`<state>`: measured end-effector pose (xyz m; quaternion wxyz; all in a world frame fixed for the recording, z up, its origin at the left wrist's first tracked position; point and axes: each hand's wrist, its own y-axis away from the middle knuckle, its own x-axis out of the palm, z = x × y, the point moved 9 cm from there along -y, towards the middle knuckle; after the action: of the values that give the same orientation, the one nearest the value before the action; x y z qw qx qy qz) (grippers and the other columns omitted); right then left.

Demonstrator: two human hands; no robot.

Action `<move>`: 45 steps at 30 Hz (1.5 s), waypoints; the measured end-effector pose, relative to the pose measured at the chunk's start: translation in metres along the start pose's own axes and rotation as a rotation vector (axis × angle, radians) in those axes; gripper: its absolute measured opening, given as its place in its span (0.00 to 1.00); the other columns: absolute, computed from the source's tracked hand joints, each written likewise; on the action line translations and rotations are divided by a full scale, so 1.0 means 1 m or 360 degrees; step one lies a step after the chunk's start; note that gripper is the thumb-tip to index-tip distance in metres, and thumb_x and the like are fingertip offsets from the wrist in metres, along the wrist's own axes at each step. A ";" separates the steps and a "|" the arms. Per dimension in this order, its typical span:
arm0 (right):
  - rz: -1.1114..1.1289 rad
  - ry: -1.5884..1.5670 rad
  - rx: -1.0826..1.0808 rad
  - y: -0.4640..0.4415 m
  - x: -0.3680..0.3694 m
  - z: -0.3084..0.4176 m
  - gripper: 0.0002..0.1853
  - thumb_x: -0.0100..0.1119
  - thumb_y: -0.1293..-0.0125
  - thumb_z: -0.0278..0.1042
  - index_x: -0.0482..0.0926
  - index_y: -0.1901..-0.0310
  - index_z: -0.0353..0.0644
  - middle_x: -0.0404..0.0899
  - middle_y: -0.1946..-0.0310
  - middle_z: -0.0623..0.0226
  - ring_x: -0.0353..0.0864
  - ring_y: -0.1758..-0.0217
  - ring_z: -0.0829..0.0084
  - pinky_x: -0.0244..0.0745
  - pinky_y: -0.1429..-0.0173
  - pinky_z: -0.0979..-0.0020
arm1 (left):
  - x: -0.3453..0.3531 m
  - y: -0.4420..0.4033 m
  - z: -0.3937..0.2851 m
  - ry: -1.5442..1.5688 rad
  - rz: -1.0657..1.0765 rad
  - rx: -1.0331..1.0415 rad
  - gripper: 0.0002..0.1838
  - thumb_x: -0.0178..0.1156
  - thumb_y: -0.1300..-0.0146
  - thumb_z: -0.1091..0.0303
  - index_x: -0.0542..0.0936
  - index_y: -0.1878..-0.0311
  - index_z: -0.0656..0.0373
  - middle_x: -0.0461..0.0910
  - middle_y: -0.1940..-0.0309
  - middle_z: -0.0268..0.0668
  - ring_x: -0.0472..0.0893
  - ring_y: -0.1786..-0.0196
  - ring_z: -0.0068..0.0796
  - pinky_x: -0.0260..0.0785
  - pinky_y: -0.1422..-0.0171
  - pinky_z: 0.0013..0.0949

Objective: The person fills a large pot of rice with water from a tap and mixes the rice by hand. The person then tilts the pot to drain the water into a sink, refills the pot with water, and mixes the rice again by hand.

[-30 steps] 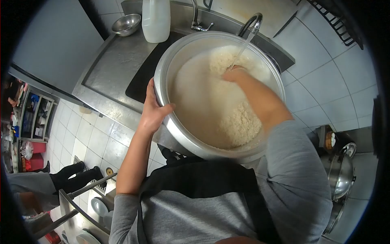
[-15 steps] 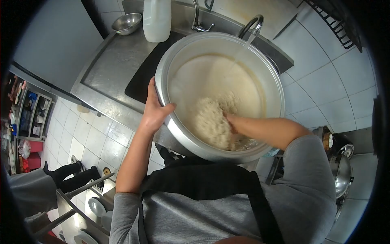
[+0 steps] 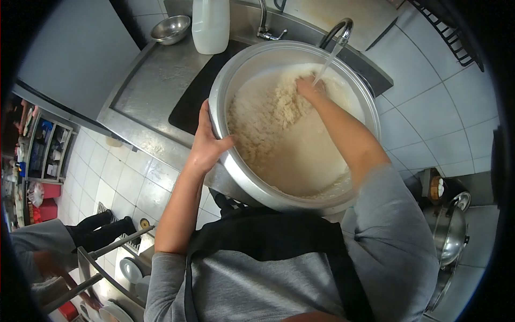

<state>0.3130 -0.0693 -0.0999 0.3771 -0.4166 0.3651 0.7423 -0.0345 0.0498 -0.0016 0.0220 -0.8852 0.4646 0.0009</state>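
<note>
A large metal pot (image 3: 244,180) tilts over the sink, holding cloudy water (image 3: 314,153) and pale wet grains that look like rice (image 3: 287,107). My left hand (image 3: 208,142) grips the pot's left rim, thumb over the edge and fingers along the outside. On the far side of the pot, my right hand (image 3: 308,88) is sunk in the wet grains, its fingers hidden. Close to that hand, a stream of water falls from the curved faucet (image 3: 346,29) into the pot.
Behind the pot's left side stand a whitish plastic jug (image 3: 210,27) and a metal bowl (image 3: 170,29) on the steel counter (image 3: 139,99). A second tap (image 3: 265,32) is at the back. Pans (image 3: 448,231) are at right. Another person (image 3: 43,241) stands at lower left.
My right hand has swept from the pot's near side to its far side, pushing the grains up and leftward. My left hand keeps its hold on the rim.
</note>
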 end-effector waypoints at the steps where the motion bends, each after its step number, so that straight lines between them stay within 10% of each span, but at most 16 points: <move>1: -0.0130 0.0148 -0.0040 -0.002 0.003 0.017 0.29 0.49 0.40 0.54 0.74 0.47 0.37 0.74 0.48 0.47 0.73 0.44 0.50 0.66 0.38 0.56 | 0.000 0.000 0.000 -0.0007 0.0000 0.0004 0.52 0.62 0.63 0.72 0.49 0.31 0.65 0.64 0.42 0.46 0.64 0.38 0.38 0.52 0.31 0.35; 11: 0.0624 0.0746 -0.1372 0.127 0.077 0.075 0.42 0.68 0.57 0.56 0.69 0.41 0.41 0.49 0.32 0.46 0.57 0.34 0.46 0.54 0.31 0.53 | 0.000 0.000 -0.001 -0.0023 0.0025 0.0024 0.53 0.63 0.62 0.74 0.46 0.31 0.68 0.64 0.41 0.47 0.66 0.39 0.37 0.57 0.34 0.32; 15: 0.0782 0.1287 -0.1194 0.186 0.039 0.008 0.47 0.72 0.60 0.49 0.64 0.37 0.41 0.43 0.31 0.42 0.61 0.37 0.47 0.55 0.31 0.54 | 0.000 0.001 -0.004 -0.0034 0.0002 0.0016 0.52 0.63 0.62 0.75 0.47 0.31 0.68 0.64 0.42 0.47 0.66 0.40 0.37 0.57 0.34 0.32; 25: 0.1447 0.1658 -0.1810 0.267 0.139 0.024 0.21 0.60 0.50 0.48 0.82 0.59 0.42 0.77 0.51 0.55 0.78 0.52 0.57 0.69 0.44 0.56 | 0.001 0.002 0.000 -0.0068 0.0010 0.0000 0.51 0.62 0.61 0.74 0.47 0.31 0.67 0.64 0.43 0.48 0.66 0.40 0.38 0.57 0.34 0.33; 27: 0.1480 0.1628 -0.1115 0.244 0.134 0.062 0.22 0.55 0.45 0.51 0.81 0.53 0.46 0.79 0.53 0.59 0.77 0.48 0.59 0.68 0.41 0.56 | -0.001 0.002 0.003 -0.0064 -0.0012 0.0019 0.51 0.62 0.61 0.73 0.47 0.32 0.67 0.64 0.44 0.48 0.66 0.40 0.38 0.57 0.34 0.33; 32: 0.1108 0.1237 -0.0997 0.110 0.166 0.073 0.23 0.47 0.40 0.53 0.79 0.50 0.48 0.77 0.49 0.61 0.75 0.46 0.58 0.68 0.41 0.60 | 0.000 0.003 -0.001 -0.0055 -0.0012 0.0033 0.51 0.63 0.61 0.72 0.48 0.32 0.66 0.65 0.44 0.48 0.66 0.40 0.38 0.56 0.34 0.33; 39: 0.0367 0.0942 -0.0439 0.054 -0.006 0.010 0.28 0.43 0.37 0.56 0.75 0.45 0.45 0.71 0.42 0.57 0.71 0.40 0.57 0.65 0.37 0.62 | -0.001 0.002 0.001 -0.0035 0.0008 0.0015 0.53 0.64 0.63 0.71 0.47 0.31 0.67 0.63 0.40 0.47 0.64 0.37 0.37 0.52 0.31 0.34; 41: 0.0700 0.1285 -0.0372 0.064 -0.013 -0.017 0.32 0.42 0.37 0.59 0.73 0.44 0.39 0.68 0.39 0.53 0.70 0.39 0.58 0.64 0.37 0.62 | 0.000 0.002 0.003 -0.0019 0.0011 0.0011 0.54 0.64 0.62 0.71 0.46 0.31 0.68 0.63 0.40 0.47 0.64 0.37 0.37 0.52 0.31 0.34; 45: 0.1577 0.0004 0.0163 0.112 0.026 -0.093 0.33 0.44 0.37 0.62 0.70 0.40 0.43 0.70 0.41 0.60 0.70 0.38 0.66 0.64 0.36 0.64 | 0.000 0.002 0.001 -0.0057 0.0017 -0.0021 0.53 0.63 0.62 0.71 0.46 0.30 0.67 0.63 0.40 0.47 0.64 0.37 0.37 0.53 0.31 0.34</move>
<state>0.2381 -0.1927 -0.1334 -0.0013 -0.1750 0.5555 0.8129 -0.0364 0.0488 -0.0029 0.0246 -0.8827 0.4688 0.0200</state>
